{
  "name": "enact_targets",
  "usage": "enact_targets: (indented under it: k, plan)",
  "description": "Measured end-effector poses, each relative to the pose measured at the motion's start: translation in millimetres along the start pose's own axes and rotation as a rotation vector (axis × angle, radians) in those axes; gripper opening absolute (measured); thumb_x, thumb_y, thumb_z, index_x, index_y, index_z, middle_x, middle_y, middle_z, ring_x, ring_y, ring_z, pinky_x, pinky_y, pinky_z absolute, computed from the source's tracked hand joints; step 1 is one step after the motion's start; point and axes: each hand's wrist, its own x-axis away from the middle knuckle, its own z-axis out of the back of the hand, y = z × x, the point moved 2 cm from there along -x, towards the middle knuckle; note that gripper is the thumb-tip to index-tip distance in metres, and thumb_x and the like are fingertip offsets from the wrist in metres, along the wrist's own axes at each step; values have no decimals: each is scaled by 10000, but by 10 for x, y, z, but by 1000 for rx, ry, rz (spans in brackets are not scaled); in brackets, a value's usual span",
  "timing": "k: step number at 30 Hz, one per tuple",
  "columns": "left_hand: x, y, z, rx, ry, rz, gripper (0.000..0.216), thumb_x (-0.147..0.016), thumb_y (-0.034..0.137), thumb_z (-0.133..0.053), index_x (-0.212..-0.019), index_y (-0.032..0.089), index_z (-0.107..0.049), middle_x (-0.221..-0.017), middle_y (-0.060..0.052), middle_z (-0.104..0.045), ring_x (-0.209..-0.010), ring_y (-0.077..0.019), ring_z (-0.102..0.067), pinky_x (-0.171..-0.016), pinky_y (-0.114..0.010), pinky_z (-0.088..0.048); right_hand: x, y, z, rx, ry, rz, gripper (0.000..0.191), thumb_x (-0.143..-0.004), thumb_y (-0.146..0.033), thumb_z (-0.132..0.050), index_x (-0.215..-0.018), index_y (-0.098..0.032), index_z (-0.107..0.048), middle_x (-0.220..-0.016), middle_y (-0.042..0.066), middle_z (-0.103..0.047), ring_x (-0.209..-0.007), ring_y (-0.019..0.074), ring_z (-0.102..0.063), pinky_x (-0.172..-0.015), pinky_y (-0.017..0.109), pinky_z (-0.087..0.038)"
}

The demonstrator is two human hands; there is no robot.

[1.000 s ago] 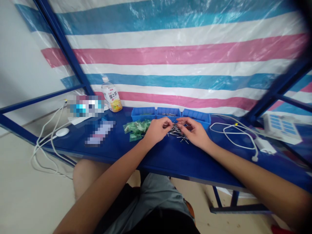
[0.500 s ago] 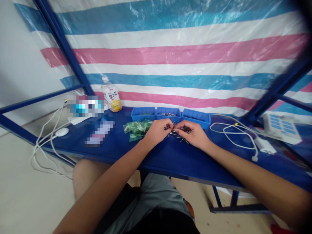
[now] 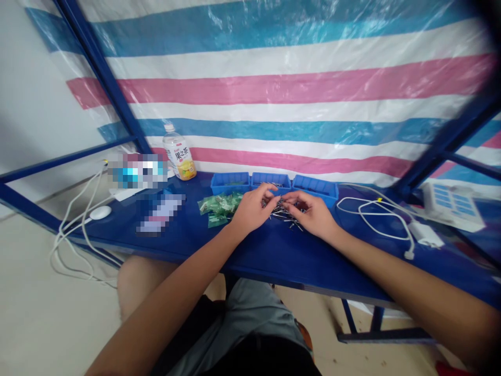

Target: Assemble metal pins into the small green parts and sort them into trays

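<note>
Just in front of the blue bins, both my hands are low over a loose pile of thin, silvery, pin-like metal pieces [image 3: 293, 223]. My left hand [image 3: 254, 209] is over the pile's left side, with its thumb and forefinger apart and nothing visible between them. On the right, my right hand [image 3: 313, 215] is curled, its thumb and forefinger close together near my left thumb. Whatever its fingertips hold is too small to make out. Small green plastic packets [image 3: 221, 208] lie in a heap beside my left hand. Part of the metal pile is hidden under my fingers.
Behind the hands, three blue bins stand in a row: a left bin [image 3: 230, 189], a middle bin [image 3: 256, 184] with metal pieces, and a right bin [image 3: 329, 196]. A drink bottle [image 3: 180, 156] stands at back left. A white cable and charger [image 3: 426, 234] lie at right.
My left thumb and forefinger have parted from their pinch, the forefinger rising. My right fingertips have shifted slightly. The bins and green packets stay where they were.
</note>
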Motion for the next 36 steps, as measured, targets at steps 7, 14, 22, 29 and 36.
enact_targets:
  k: [7,14,22,29,36]
  plan:
    - [25,37,-39,-51,-165,-68,343,-1049,295,-511,-1322,217,-702,-1032,-44,-818,-845,-189,-767,-824,-286,-585,-24,-51,71,102,51,113,185,-955,-437,-713,-949,-260,-766,-978,67,-765,-866,242,-714,-730,381,-573]
    - [7,24,-41,2,-100,-65,292,-990,311,-633,-1230,203,-759,-1217,-64,-787,-1034,-224,-773,-970,-339,-600,-24,-95,28,40,3,127,151,-952,-400,-716,-994,-261,-759,-1051,69,-755,-873,228,-718,-728,377,-587]
    - [-20,-25,-25,113,6,-2,169,-943,199,-661,-1088,198,-748,-1046,-41,-815,-974,-195,-787,-924,-322,-626,-12,-82,5,-11,39,28,230,-953,-456,-709,-1051,-253,-755,-1045,75,-767,-946,250,-730,-746,380,-609]
    - [-15,-44,-30,-6,-51,-9,115,-859,98,-657,-878,195,-715,-922,0,-802,-832,-162,-757,-802,-268,-579,-8,-68,5,-115,46,-45,345,-927,-518,-734,-1139,-246,-732,-1009,79,-762,-898,246,-731,-701,366,-616]
    - [-16,-51,-35,-39,-80,-36,132,-850,88,-660,-893,199,-718,-938,1,-794,-839,-156,-738,-809,-265,-568,2,-9,-33,-70,-21,-64,288,-899,-511,-762,-987,-238,-732,-943,60,-771,-809,225,-725,-685,364,-586]
